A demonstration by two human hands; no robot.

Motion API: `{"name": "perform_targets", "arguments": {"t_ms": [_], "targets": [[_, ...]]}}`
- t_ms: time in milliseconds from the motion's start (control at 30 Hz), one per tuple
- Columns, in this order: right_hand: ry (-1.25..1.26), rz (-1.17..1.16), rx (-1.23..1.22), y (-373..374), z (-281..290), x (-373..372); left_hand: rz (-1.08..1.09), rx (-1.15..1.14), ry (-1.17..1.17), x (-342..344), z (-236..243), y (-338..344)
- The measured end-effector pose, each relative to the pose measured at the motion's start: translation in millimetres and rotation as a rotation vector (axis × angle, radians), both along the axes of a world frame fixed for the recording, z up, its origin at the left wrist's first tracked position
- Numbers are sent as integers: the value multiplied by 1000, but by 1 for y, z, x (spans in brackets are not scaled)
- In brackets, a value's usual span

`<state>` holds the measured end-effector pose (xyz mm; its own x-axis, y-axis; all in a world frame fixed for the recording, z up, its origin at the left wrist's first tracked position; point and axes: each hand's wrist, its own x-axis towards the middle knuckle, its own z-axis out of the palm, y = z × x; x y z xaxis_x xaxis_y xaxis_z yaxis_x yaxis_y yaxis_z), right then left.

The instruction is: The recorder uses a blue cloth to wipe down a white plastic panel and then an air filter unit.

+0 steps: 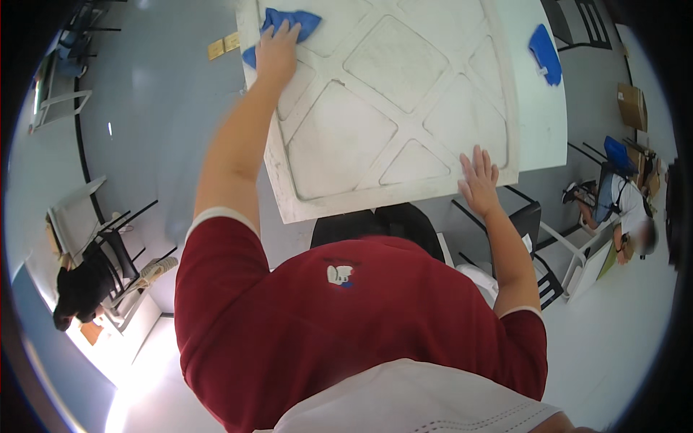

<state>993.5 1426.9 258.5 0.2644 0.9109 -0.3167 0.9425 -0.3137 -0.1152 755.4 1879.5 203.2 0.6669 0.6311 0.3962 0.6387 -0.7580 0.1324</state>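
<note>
Before me lies a large off-white panel (408, 155) with a raised border and crossing ribs around shallow recesses; dark smudges line the grooves. At its far left edge, my left hand (278, 52) holds a bunched blue cloth (307, 24) down against the surface, fingers stretched over it. My right hand (478, 179) rests on the panel's near right corner, holding nothing, with its fingers spread. A second blue cloth (546, 55) lies apart, on the pale tabletop (543, 137) to the right of the panel.
Two small yellowish squares (224, 46) lie beyond the panel's left edge. A black chair (521, 224) stands close by my right arm. Farther right, a person (628, 209) sits near a cardboard box (632, 106). Dark chairs and another person (90, 281) are at the left.
</note>
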Motion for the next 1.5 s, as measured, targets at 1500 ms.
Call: {"name": "perform_targets", "arguments": {"t_ms": [1500], "targets": [[30,-488,698,-118,-9,135,-361,-612,-58,246,26,-346]]}}
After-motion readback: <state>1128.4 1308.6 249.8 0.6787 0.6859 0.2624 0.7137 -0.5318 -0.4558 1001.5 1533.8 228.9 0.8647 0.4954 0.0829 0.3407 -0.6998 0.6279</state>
